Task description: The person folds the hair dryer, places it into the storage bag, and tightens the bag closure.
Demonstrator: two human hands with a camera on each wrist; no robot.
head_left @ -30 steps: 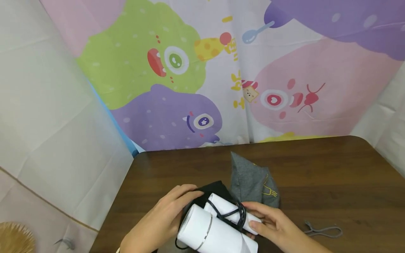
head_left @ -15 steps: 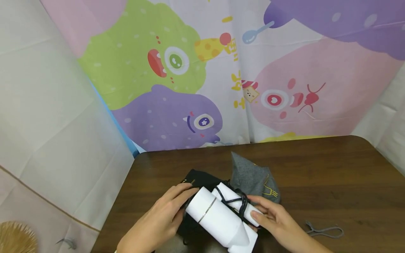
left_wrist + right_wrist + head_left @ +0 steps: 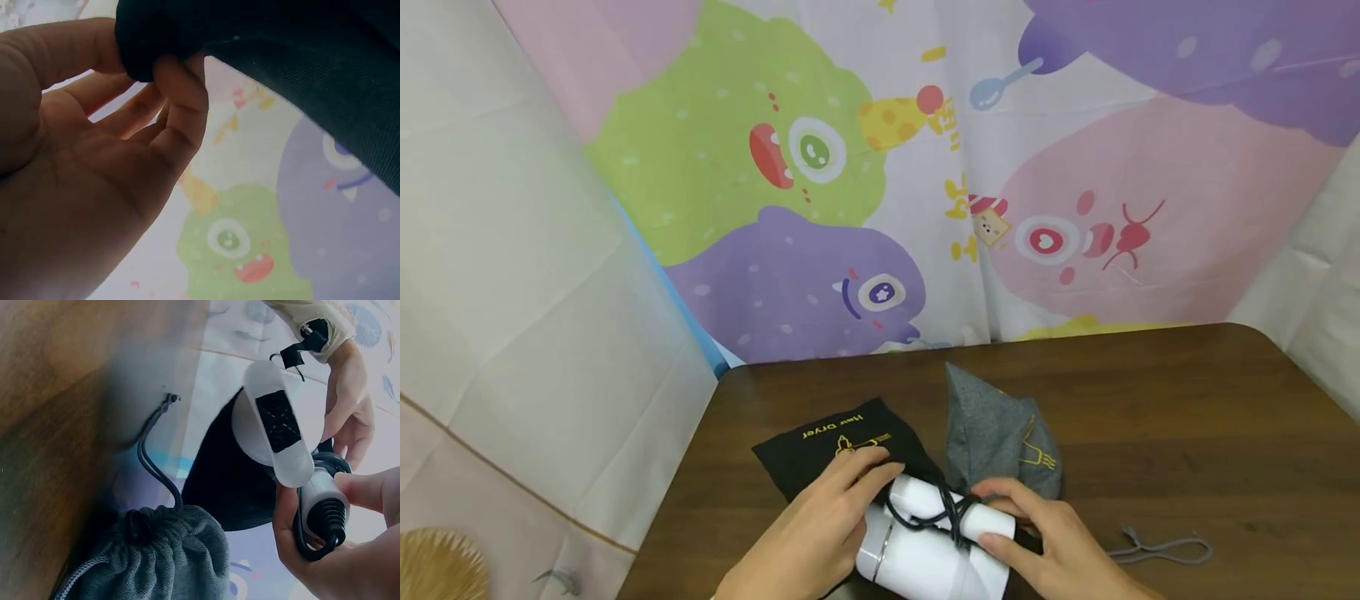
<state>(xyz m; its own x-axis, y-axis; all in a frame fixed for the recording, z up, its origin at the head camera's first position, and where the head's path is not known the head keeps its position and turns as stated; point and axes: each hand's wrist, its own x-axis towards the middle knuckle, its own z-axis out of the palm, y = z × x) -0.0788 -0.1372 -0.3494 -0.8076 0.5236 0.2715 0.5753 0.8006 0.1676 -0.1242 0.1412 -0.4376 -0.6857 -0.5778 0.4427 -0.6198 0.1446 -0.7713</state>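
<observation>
A white hair dryer (image 3: 936,562) with a folded handle and a black cord (image 3: 951,508) wound round it is held low in front of me. My right hand (image 3: 1037,533) grips the handle between thumb and fingers. Behind the dryer hangs a black cloth bag (image 3: 790,467) with yellow "Hair Dryer" lettering. My left hand (image 3: 820,525) pinches the bag's edge, as the left wrist view shows on the dark cloth (image 3: 281,44). Its fingertips are close to the dryer's handle. The right wrist view shows the dryer's end (image 3: 278,422) with a dark slot.
A grey drawstring pouch (image 3: 992,429) stands on the brown wooden table (image 3: 1150,400) just behind my right hand. Its grey cord (image 3: 1165,550) lies looped at the right. A printed cloth backdrop (image 3: 955,167) hangs behind the table.
The dryer has turned and moved down towards me from half a second ago. The black bag has spread out to the left, showing its lettering. My left hand has shifted right.
</observation>
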